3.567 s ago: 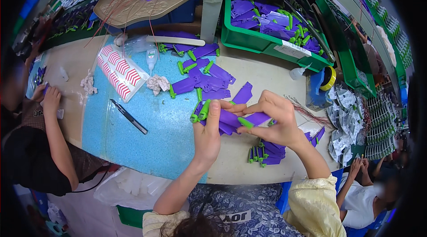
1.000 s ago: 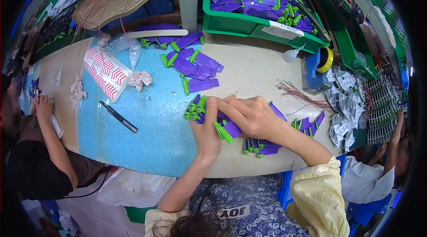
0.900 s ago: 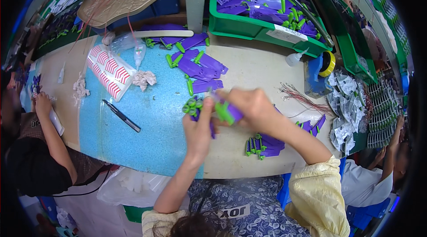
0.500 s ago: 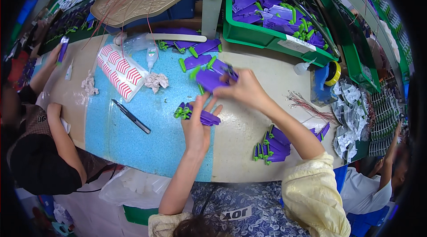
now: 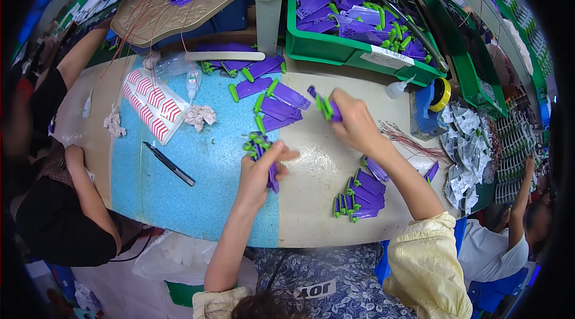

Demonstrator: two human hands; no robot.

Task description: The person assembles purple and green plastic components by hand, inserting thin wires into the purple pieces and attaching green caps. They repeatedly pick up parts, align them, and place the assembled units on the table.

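My left hand (image 5: 256, 176) is closed round a small stack of purple plastic pieces with green ends (image 5: 259, 146), held over the right edge of the blue mat. To its right and farther off, my right hand (image 5: 358, 126) grips a purple piece with a green end (image 5: 328, 108) above the beige tabletop; fingers partly hide it, and I cannot tell if it is more than one. Between my hands and the far side lie several loose purple pieces (image 5: 278, 109). Below my right forearm rests a fanned row of the same pieces (image 5: 366, 194), green ends to the left.
A green bin (image 5: 335, 50) full of purple pieces stands at the back. On the blue mat (image 5: 203, 205) lie a black pen-like tool (image 5: 169, 164), a red-striped white packet (image 5: 153, 105) and crumpled tissue (image 5: 200, 117). Yellow tape (image 5: 441, 95), red wires (image 5: 413, 142) and silver packets (image 5: 464, 166) sit right. Co-workers flank both sides.
My right hand has moved right, away from my left, carrying the purple piece. The stack in my left hand has turned from sideways to more upright. The view has shifted slightly.
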